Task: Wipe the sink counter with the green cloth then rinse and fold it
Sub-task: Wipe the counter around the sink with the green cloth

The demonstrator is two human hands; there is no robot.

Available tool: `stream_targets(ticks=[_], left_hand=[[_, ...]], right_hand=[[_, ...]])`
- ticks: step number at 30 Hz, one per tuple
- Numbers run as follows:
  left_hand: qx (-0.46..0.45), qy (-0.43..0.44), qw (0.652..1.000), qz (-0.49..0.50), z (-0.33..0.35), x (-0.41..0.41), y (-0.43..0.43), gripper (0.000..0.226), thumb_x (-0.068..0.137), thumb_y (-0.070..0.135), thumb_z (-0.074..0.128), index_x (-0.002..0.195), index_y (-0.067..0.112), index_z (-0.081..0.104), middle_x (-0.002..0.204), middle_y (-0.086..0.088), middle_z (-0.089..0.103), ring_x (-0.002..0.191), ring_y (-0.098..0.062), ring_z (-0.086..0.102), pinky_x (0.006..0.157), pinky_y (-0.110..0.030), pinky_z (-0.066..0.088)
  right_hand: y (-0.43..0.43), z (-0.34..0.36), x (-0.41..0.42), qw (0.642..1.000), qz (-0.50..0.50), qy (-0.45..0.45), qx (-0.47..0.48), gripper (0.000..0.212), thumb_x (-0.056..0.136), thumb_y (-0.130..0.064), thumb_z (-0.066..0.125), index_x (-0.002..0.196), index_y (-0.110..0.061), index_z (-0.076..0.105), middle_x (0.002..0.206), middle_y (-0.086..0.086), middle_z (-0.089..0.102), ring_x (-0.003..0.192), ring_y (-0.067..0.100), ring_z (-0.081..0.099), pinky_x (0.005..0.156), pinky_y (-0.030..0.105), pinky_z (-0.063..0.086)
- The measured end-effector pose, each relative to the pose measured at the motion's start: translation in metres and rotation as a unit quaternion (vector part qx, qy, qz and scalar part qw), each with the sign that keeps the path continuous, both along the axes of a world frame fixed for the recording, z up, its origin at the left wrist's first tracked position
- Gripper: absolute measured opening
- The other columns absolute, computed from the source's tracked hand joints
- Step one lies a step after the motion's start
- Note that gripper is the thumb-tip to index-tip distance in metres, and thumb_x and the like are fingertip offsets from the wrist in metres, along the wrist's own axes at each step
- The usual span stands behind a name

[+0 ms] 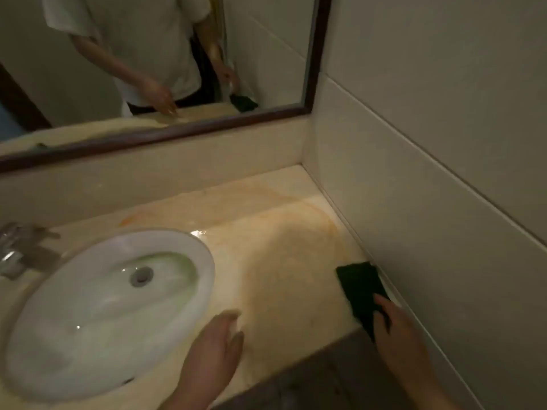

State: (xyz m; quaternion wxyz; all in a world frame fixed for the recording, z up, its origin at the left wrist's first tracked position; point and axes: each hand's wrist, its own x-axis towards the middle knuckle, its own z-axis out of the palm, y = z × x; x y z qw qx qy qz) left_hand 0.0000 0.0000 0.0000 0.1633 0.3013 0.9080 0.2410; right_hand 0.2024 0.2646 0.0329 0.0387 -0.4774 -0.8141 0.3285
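A dark green cloth (359, 287) lies flat on the beige stone counter (284, 255), at its right end against the wall. My right hand (398, 335) presses on the cloth's near end, fingers laid over it at the counter's front edge. My left hand (214, 350) rests flat on the counter beside the white oval sink (97, 309), fingers together and holding nothing.
A chrome tap (14, 250) stands at the far left behind the sink. A dark-framed mirror (165, 134) hangs above the backsplash and reflects a person's arms. A tiled wall (429, 202) bounds the counter on the right. Orange stains mark the counter.
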Motion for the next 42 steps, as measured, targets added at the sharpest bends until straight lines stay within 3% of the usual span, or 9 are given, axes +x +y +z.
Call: stream_targets(ticks=[4,11,19,23,26,29,33,35,42], left_hand=[[-0.082,0.072,0.991,-0.072,-0.031,-0.018,0.066,0.062,0.091,0.040,0.035,0.140,0.003,0.043,0.149,-0.019,0.041,0.140,-0.039,0.034,0.107,-0.049,0.039],[-0.157,0.157,0.972,-0.075,-0.061,-0.025,0.077,0.069,0.097,0.044,0.025,0.152,0.004,0.018,0.160,-0.014,0.014,0.149,-0.029,0.005,0.118,-0.045,0.005],[-0.146,0.144,0.976,-0.075,-0.065,-0.025,0.078,0.067,0.098,0.040,0.024,0.153,0.006,0.009,0.161,-0.011,0.002,0.150,-0.026,-0.003,0.119,-0.043,0.003],[-0.124,0.132,0.981,-0.072,-0.065,-0.026,0.078,0.065,0.096,0.035,0.023,0.153,0.005,0.012,0.162,-0.012,0.007,0.150,-0.024,-0.002,0.121,-0.043,0.007],[-0.104,0.122,0.986,-0.055,-0.062,-0.024,0.077,0.065,0.095,0.030,0.026,0.153,0.005,0.013,0.162,-0.012,0.010,0.149,-0.022,-0.001,0.121,-0.041,0.008],[-0.102,0.121,0.986,-0.053,-0.059,-0.023,0.077,0.065,0.095,0.029,0.026,0.153,0.005,0.009,0.162,-0.011,0.006,0.150,-0.022,-0.003,0.122,-0.041,0.006],[-0.082,0.113,0.989,-0.052,-0.058,-0.021,0.075,0.065,0.098,0.033,0.025,0.154,0.006,0.005,0.162,-0.011,0.003,0.149,-0.021,-0.007,0.121,-0.038,0.001],[-0.073,0.121,0.989,-0.031,-0.055,-0.019,0.060,0.066,0.097,0.032,0.028,0.153,0.006,0.009,0.162,-0.012,0.007,0.149,-0.023,-0.005,0.121,-0.039,0.000],[-0.151,0.120,0.980,0.048,-0.062,0.000,-0.014,0.067,0.096,0.038,0.016,0.153,0.004,0.010,0.162,-0.015,0.008,0.150,-0.028,0.001,0.120,-0.050,0.010]], right_hand=[[0.035,-0.035,-0.036,0.984,0.128,-0.021,0.121,0.052,0.100,-0.015,0.045,0.149,-0.006,0.030,0.155,0.009,0.031,0.145,0.025,0.028,0.115,0.028,0.017],[0.075,-0.080,-0.062,0.954,0.212,-0.118,0.176,0.069,0.094,-0.045,0.009,0.152,-0.008,0.002,0.161,0.009,0.005,0.150,0.024,0.008,0.120,0.034,0.004],[0.078,-0.084,-0.165,0.937,0.256,-0.112,0.209,0.061,0.100,-0.033,0.028,0.153,-0.008,0.011,0.162,0.011,0.010,0.150,0.026,0.009,0.122,0.040,0.009],[-0.019,-0.080,-0.134,0.873,0.428,-0.086,0.217,0.063,0.096,-0.033,0.034,0.153,-0.011,0.017,0.161,0.010,0.017,0.149,0.026,0.014,0.121,0.041,0.015],[-0.033,-0.077,-0.082,0.866,0.462,-0.064,0.181,0.060,0.088,-0.028,0.044,0.145,-0.009,0.040,0.153,0.011,0.037,0.141,0.027,0.037,0.118,0.037,0.022],[0.026,-0.086,-0.053,0.899,0.362,-0.071,0.234,0.059,0.087,-0.021,0.038,0.141,0.002,0.041,0.147,0.021,0.042,0.134,0.039,0.044,0.119,0.036,0.015],[0.067,-0.092,-0.088,0.944,0.196,-0.115,0.241,0.063,0.097,-0.029,0.030,0.151,0.001,0.018,0.159,0.020,0.019,0.147,0.035,0.018,0.121,0.046,0.015],[0.039,-0.091,-0.115,0.944,0.190,-0.102,0.250,0.062,0.097,-0.029,0.030,0.151,-0.001,0.018,0.159,0.019,0.018,0.147,0.034,0.017,0.121,0.044,0.015],[-0.096,-0.096,-0.101,0.846,0.482,-0.041,0.226,0.061,0.091,-0.033,0.039,0.146,-0.007,0.038,0.153,0.013,0.037,0.142,0.030,0.034,0.116,0.044,0.031]])
